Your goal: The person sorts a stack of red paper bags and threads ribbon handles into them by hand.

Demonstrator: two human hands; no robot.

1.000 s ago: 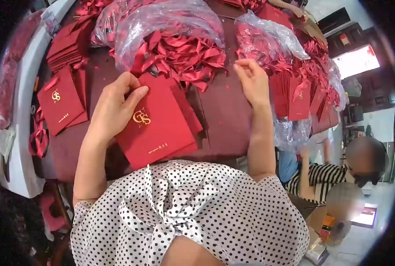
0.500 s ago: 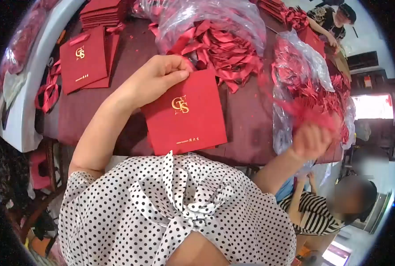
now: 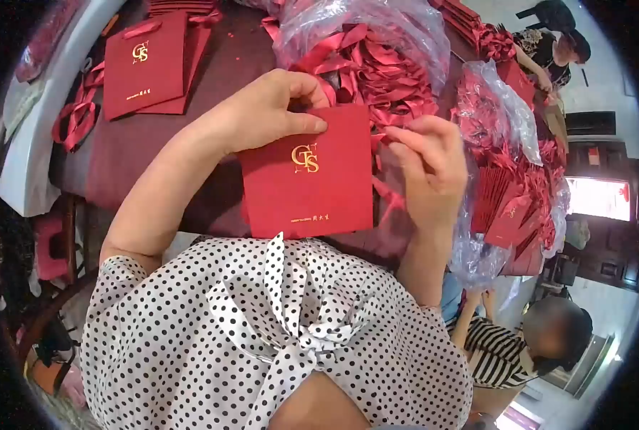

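A red paper gift bag (image 3: 308, 190) with gold lettering lies flat at the table's near edge, in front of my chest. My left hand (image 3: 283, 107) is closed on its top edge, thumb on the front face; a red ribbon loops beside those fingers. To the right of the bag's top corner, my right hand (image 3: 430, 161) pinches a red ribbon (image 3: 387, 190), whose tail hangs below the fingers. Just beyond both hands, a heap of red ribbons (image 3: 387, 72) spills out of a clear plastic bag (image 3: 412, 29).
At the left lie more red gift bags (image 3: 147, 64) and a ribbon loop (image 3: 75, 122). A second clear plastic bag (image 3: 473, 251) on the right holds several red bags. One person (image 3: 498, 351) sits at lower right, another (image 3: 549, 57) at the far right.
My right hand has come leftward from the right-hand plastic bag to the gift bag's top right corner, bringing a ribbon. My left hand still holds the gift bag. The view has shifted slightly.
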